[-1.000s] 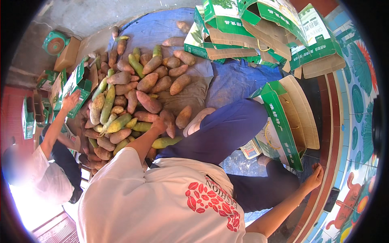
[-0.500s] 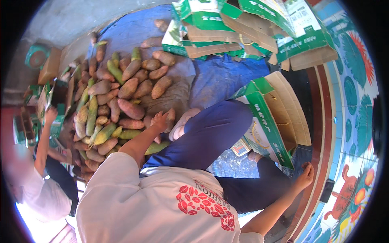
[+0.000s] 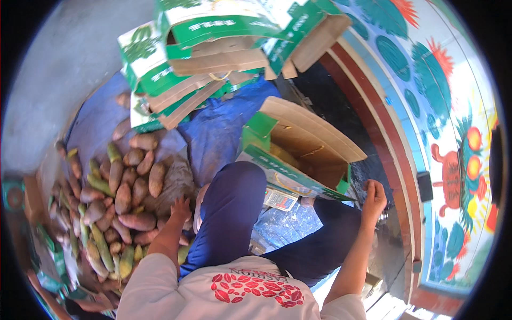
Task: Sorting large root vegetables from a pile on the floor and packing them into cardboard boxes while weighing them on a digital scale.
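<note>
My left hand (image 3: 182, 209) is at the near right edge of a pile of long, thick brown and green vegetables (image 3: 124, 198), its fingers spread and nothing visibly held. Whether it touches one cannot be made out. My right hand (image 3: 375, 198) is raised beside the near right corner of an upright green cardboard box (image 3: 298, 178), fingers curled closed with nothing showing in them. The box's flaps stand up and its mouth faces me; shade hides most of its inside. Against its near side is a small panel with keys (image 3: 281, 199), like that of a scale.
Green and white cardboard boxes (image 3: 218, 32) with loose flaps are stacked at the back. A blue tarp (image 3: 221, 114) lies under the pile. My bent knees (image 3: 234, 197) rise between my hands. Along the right runs a painted wall (image 3: 408, 69). More boxes are at the far left.
My view has swung right, so the boxes and pile sit further left. My right hand has come up beside the green box's corner. My left hand is still by the pile.
</note>
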`<state>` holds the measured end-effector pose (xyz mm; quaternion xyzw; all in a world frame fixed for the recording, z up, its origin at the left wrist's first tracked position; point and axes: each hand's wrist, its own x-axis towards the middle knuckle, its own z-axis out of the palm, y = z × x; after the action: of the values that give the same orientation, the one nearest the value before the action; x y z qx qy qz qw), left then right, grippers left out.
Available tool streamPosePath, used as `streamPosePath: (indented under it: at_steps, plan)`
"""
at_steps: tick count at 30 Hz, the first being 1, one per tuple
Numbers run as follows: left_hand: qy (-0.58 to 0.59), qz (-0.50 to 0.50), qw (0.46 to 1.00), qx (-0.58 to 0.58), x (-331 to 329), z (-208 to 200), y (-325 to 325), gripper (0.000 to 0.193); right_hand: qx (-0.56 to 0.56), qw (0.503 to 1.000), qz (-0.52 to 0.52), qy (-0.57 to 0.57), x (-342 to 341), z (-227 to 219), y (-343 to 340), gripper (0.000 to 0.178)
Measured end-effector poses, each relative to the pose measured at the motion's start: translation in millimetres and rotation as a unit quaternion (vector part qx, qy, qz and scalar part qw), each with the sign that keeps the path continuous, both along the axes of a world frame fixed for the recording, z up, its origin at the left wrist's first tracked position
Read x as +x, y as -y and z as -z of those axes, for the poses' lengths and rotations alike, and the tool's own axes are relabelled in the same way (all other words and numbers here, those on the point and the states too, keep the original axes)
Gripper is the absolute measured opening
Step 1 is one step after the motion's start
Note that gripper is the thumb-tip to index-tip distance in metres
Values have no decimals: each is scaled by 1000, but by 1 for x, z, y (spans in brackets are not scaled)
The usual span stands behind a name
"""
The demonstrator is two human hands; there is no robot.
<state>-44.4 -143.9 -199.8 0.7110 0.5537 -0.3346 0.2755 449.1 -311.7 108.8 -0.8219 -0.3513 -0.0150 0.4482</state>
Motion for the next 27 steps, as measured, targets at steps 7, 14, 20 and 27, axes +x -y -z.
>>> streamPosePath:
  at_steps: [7,14,20,27]
  plan:
    - [-56,76,994,-45,7,0,-19,65,-5,999,34,20,-9,-1,-10,12]
    - [-76,63,994,-46,2,-1,-30,88,7,998,50,34,-18,-5,-13,11]
    - [-112,165,974,-106,-16,9,-31,73,17,998,37,53,-25,-10,-17,8]
    - [-60,171,980,-79,-22,-10,-10,52,30,997,21,67,-25,-5,-14,8]
